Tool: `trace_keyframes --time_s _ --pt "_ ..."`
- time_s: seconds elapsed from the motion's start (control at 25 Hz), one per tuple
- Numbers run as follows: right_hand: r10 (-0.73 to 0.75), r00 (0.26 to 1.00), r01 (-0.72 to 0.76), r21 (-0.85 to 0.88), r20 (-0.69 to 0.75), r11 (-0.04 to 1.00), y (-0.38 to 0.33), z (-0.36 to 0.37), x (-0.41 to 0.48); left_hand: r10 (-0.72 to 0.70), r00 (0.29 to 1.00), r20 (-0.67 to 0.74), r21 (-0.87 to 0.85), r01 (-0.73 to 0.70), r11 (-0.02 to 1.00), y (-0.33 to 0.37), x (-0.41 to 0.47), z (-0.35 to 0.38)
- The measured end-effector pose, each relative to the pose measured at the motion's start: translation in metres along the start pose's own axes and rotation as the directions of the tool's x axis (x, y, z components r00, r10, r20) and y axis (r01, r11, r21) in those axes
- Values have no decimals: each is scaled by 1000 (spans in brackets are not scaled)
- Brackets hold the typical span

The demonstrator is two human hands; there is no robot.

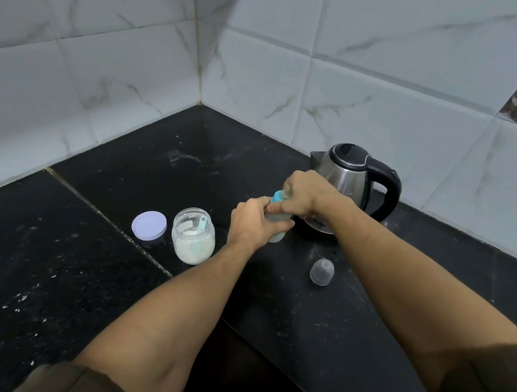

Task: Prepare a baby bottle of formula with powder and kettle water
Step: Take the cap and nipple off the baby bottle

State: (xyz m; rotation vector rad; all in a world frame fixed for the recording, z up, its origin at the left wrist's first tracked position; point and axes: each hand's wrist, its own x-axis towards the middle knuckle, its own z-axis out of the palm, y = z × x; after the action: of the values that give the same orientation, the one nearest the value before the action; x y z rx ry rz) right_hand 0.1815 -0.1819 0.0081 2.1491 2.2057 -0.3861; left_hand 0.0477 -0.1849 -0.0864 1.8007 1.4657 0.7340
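Both arms reach forward over the black countertop [62, 282]. The left hand [252, 222] wraps round the body of the baby bottle [277, 235], held roughly upright. The right hand [304, 192] curls down over its blue collar [276, 198]; whatever sits under the palm is hidden. The kettle [347, 173] stands just behind, near the back wall. The open powder jar [193, 239] and purple lid [149, 225] sit left of the hands. A clear cap [321, 271] stands right, nearer the front edge. The widest stretch of counter lies near-left, flecked white.

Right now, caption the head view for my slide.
Left hand holds the baby bottle, right hand grips its blue collar, beside kettle, open powder jar and lid.
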Motion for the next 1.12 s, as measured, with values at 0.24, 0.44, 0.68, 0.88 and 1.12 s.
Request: trace_keyframes --time_s 0.24,0.44,0.68,0.88,1.12 --pt "-299 947 308 -56 120 950 16 -2 4 6 997 73 -43 -3 999 -11 3 -4" --pt "-60 996 58 34 62 998 2 -5 11 -2 998 60 -38 4 999 -3 3 -4" --pt "-249 965 252 -41 79 967 -1 -5 5 -47 998 39 -48 49 998 -9 2 -2" --pt "-52 998 52 -5 32 999 -1 -1 6 -42 999 -3 -77 42 996 -10 1 -7" --pt "-125 988 125 8 88 992 -2 -8 2 -24 1000 5 -100 25 995 -13 -1 -5"
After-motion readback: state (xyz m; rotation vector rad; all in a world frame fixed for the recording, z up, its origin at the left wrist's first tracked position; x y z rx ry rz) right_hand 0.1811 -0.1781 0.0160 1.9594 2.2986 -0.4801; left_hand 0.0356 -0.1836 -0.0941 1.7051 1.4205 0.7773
